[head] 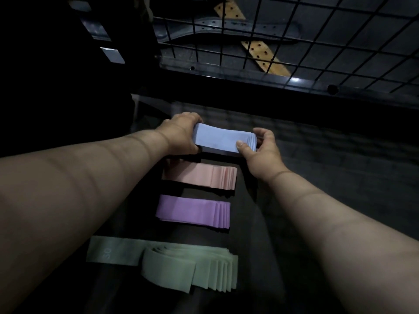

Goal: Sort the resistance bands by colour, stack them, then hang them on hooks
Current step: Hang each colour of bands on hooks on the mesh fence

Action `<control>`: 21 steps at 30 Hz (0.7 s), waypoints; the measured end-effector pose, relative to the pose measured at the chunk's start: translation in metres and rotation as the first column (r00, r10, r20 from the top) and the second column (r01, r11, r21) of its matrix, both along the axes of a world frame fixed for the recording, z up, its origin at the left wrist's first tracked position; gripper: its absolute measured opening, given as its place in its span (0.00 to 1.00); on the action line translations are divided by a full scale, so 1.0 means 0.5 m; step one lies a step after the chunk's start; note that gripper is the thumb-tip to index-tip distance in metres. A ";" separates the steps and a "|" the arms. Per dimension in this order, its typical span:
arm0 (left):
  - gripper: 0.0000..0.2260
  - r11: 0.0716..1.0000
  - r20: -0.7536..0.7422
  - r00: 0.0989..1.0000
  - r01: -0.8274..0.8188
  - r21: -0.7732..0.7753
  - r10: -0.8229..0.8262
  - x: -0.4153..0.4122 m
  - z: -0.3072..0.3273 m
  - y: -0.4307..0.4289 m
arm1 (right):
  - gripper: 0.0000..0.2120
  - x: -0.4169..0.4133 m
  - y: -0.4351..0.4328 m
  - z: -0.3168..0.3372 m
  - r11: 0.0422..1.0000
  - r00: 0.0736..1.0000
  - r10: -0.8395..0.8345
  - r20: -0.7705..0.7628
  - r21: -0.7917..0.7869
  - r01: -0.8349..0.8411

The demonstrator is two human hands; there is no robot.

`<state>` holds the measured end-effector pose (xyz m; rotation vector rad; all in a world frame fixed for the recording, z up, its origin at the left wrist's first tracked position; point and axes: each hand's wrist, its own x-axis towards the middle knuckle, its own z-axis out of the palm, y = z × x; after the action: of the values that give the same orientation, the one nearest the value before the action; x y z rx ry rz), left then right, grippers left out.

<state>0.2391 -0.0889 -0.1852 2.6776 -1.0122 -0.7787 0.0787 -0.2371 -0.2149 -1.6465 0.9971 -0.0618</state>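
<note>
Dark table (294, 200), blue stack (223, 139) crosswise between left hand (181, 134), right hand (260, 147)

Wire grid (317, 53) blocks beyond; table (317, 159) rightward bare.

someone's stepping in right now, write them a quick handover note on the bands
Left hand and right hand: each has a grip on one end of the blue stack, farthest from you.
On the dark table, coming nearer: pink stack, purple stack, green stack, whose ends are fanned, with one green band loose at its left.
Done: sorting by colour.
Left: tidy the green stack, hang all four. No hooks are visible.
</note>
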 end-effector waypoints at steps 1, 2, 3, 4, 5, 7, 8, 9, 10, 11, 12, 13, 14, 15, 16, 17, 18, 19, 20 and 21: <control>0.27 0.999 -0.038 0.999 -0.039 -0.025 0.038 0.001 0.000 0.002 | 0.24 0.001 -0.001 -0.001 1.000 1.000 -0.003 0.003 0.011 0.003; 0.26 0.996 -0.072 0.995 -0.067 -0.055 0.063 0.002 0.002 0.003 | 0.23 0.002 -0.001 -0.001 1.000 1.000 -0.004 0.006 0.020 0.004; 0.26 0.992 -0.109 0.991 -0.090 -0.091 0.080 0.003 0.004 0.005 | 0.23 0.003 -0.001 -0.003 1.000 1.000 -0.005 0.010 0.024 0.005; 0.25 0.984 -0.152 0.983 -0.121 -0.132 0.100 0.002 0.006 0.007 | 0.23 0.003 0.001 -0.002 1.000 1.000 -0.001 0.007 0.022 0.001; 0.25 0.974 -0.192 0.974 -0.153 -0.167 0.120 0.001 0.010 0.009 | 0.24 0.004 0.003 -0.001 1.000 1.000 0.002 0.010 0.013 -0.002; 0.25 0.969 -0.194 0.974 -0.158 -0.192 0.120 -0.001 0.011 0.014 | 0.28 0.004 0.007 -0.004 1.000 1.000 0.018 -0.001 -0.021 -0.018; 0.25 0.977 -0.155 0.983 -0.122 -0.177 0.094 -0.003 0.010 0.016 | 0.30 0.004 0.008 -0.002 0.999 0.999 0.034 -0.020 -0.037 -0.034; 0.26 0.986 -0.117 0.991 -0.079 -0.148 0.062 -0.004 0.009 0.017 | 0.31 0.004 0.008 -0.001 0.998 0.998 0.045 -0.039 -0.047 -0.047; 0.27 0.993 -0.096 0.995 -0.047 -0.110 0.036 -0.003 0.009 0.017 | 0.32 0.005 0.007 0.001 0.997 0.997 0.052 -0.059 -0.050 -0.055; 0.28 0.997 -0.089 0.996 -0.021 -0.068 0.015 -0.001 0.008 0.016 | 0.33 0.006 0.004 0.001 0.997 0.996 0.057 -0.072 -0.048 -0.061; 0.30 1.000 -0.088 0.996 0.007 -0.027 -0.009 0.002 0.009 0.013 | 0.34 0.007 0.000 0.002 0.997 0.994 0.065 -0.087 -0.043 -0.069; 0.31 0.999 -0.095 0.995 0.034 0.018 -0.033 0.005 0.013 0.009 | 0.34 0.010 -0.003 0.002 0.996 0.992 0.075 -0.097 -0.045 -0.080; 0.32 0.996 -0.108 0.993 0.057 0.064 -0.050 0.009 0.018 0.004 | 0.35 0.013 -0.006 0.005 0.994 0.990 0.089 -0.112 -0.049 -0.095; 0.34 0.992 -0.132 0.989 0.074 0.106 -0.060 0.013 0.025 0.000 | 0.35 0.016 -0.010 0.007 0.992 0.987 0.103 -0.126 -0.058 -0.111; 0.36 0.986 -0.165 0.984 0.086 0.143 -0.062 0.017 0.033 -0.005 | 0.34 0.019 -0.011 0.010 0.990 0.983 0.113 -0.142 -0.068 -0.124; 0.37 0.982 -0.199 0.978 0.088 0.169 -0.053 0.021 0.040 -0.007 | 0.34 0.022 -0.012 0.012 0.988 0.981 0.119 -0.156 -0.078 -0.133; 0.36 0.981 -0.229 0.973 0.076 0.177 -0.034 0.024 0.046 -0.008 | 0.33 0.025 -0.011 0.015 0.987 0.978 0.124 -0.170 -0.084 -0.140; 0.33 0.984 -0.255 0.967 0.050 0.170 -0.005 0.027 0.051 -0.007 | 0.32 0.027 -0.012 0.015 0.986 0.976 0.124 -0.181 -0.086 -0.142; 0.30 0.988 -0.283 0.958 0.010 0.156 0.035 0.028 0.054 -0.005 | 0.31 0.030 -0.012 0.018 0.987 0.974 0.125 -0.187 -0.078 -0.142; 0.26 0.990 -0.318 0.945 -0.031 0.135 0.073 0.028 0.055 -0.003 | 0.29 0.033 -0.014 0.019 0.988 0.974 0.126 -0.188 -0.060 -0.140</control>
<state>0.2529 -0.0904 -0.1575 2.5463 -0.8310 -1.2590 0.0951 -0.2442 -0.2056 -1.8065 1.0297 0.1478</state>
